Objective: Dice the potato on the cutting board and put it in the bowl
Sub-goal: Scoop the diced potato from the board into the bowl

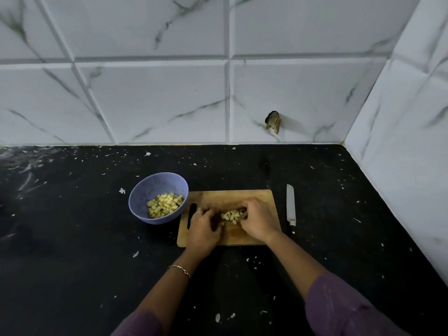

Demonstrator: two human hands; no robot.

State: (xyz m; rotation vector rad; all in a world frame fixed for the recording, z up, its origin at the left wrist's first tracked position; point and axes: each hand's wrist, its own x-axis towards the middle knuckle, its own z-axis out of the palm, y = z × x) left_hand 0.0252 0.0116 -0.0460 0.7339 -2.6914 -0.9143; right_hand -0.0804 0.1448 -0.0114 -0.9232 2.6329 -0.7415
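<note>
Left grip (pixel 203 229) and right grip (pixel 260 221) curl round the diced potato (pixel 232 216) on the cutting board (pixel 242 197). The knife (pixel 291 204) lies right.

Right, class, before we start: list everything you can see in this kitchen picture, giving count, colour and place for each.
Bowl: one, lilac, on the counter left of the board.
Bowl potato: one heap, pale yellow, inside the bowl.
Cutting board: one, wooden brown, mid-counter.
Potato pile: one, pale yellow, on the board between the hands.
Knife: one, silver, on the counter right of the board.
Counter: one, black, flecked with white scraps.
Wall tiles: several, white marbled, behind and right.
Wall mark: one, brown-black, low on the back wall; unclear what.
Bracelet: one, metallic, left wrist.
Left hand: fingers curled against the pile's left side.
Right hand: fingers curled over the pile's right side.
</note>
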